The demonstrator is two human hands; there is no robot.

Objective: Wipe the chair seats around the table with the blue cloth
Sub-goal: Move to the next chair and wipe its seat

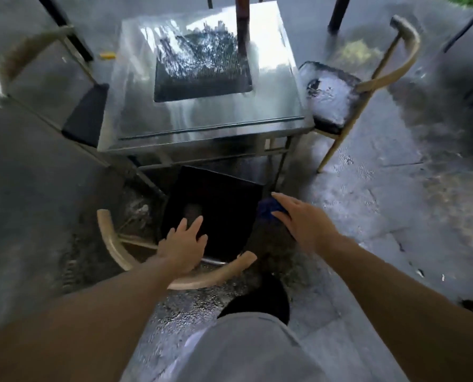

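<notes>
The near chair's black seat [218, 205] lies just below the table's front edge, ringed by a curved tan backrest [202, 279]. My left hand [184, 245] reaches over that backrest with fingers spread flat above the seat's near edge. My right hand [302, 220] holds the blue cloth [268, 209] just past the seat's right edge; only a bunched part of the cloth shows under the fingers. A second chair's black seat [330, 103], wet and glossy, stands at the table's right side. A third black seat [87, 113] sits at the left.
The square metal table [202, 136] has a shiny top with a dark inset panel [202, 70]. A dark pole [242, 20] rises at its far side. The stone floor [381, 202] around it is wet. My leg in grey shorts [243, 351] stands behind the near chair.
</notes>
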